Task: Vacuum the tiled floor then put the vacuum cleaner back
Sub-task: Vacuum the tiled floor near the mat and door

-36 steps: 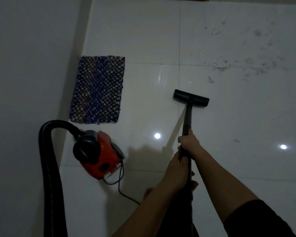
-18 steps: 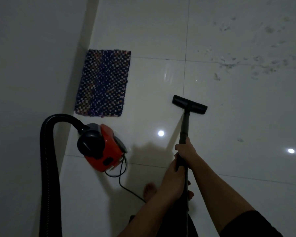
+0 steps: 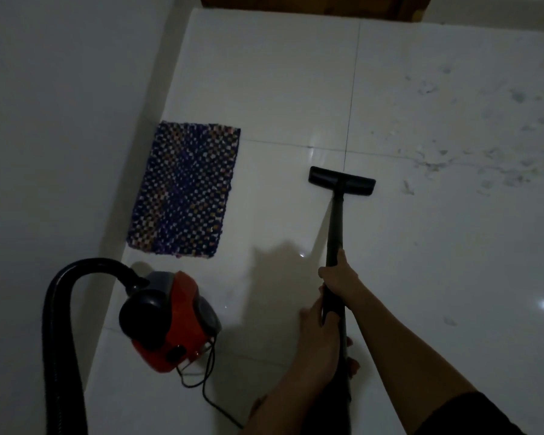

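The right hand (image 3: pixel 339 279) is closed round the black wand (image 3: pixel 335 227), with the fingers wrapped on the tube. The left hand (image 3: pixel 315 328) grips the same wand just behind it, nearer to the body. So both hands are clamped on the wand.

The wand runs forward and down to the floor nozzle (image 3: pixel 342 181). The nozzle seems to lie flat on the tiled floor (image 3: pixel 264 89), across a grout line. To its right and a little beyond, well apart from it, lies the scattered dirt (image 3: pixel 431 164). I judge that the vacuuming is in an early part, because this dirty patch is not yet reached.

To do this step well, the person should turn the nozzle to the right and push it in slow, overlapping strokes, with the whole nozzle flat on the tile.

The red vacuum cleaner (image 3: pixel 173 318) stands at the left, near the wall (image 3: pixel 60 89), just below the woven mat (image 3: pixel 186 189). Its hose (image 3: pixel 60 324) arches up and then down the left side, and the cord (image 3: pixel 208 381) trails toward the person. A long reach to the right may drag the cleaner over, so it is better to step closer.
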{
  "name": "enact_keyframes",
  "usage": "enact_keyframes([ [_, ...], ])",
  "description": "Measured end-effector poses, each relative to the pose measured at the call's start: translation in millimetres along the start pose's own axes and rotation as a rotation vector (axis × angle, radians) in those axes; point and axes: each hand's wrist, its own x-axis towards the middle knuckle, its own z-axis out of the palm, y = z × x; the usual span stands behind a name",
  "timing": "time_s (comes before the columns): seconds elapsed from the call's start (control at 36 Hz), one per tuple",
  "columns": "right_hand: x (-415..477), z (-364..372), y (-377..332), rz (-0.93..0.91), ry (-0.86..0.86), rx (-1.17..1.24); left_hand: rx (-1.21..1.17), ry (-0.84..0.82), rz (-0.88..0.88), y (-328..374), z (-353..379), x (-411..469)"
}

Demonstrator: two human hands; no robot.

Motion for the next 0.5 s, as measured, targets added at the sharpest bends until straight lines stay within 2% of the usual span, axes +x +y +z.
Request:
enact_keyframes([
  [0.28, 65, -38, -97, -0.053, 0.002, -0.049, -0.021, -0.006, 0.074, 95, 29, 57],
  [0.5, 88, -82, -120, -0.055, 0.052, -0.051, -0.011, -0.035, 0.095, 131, 64, 77],
])
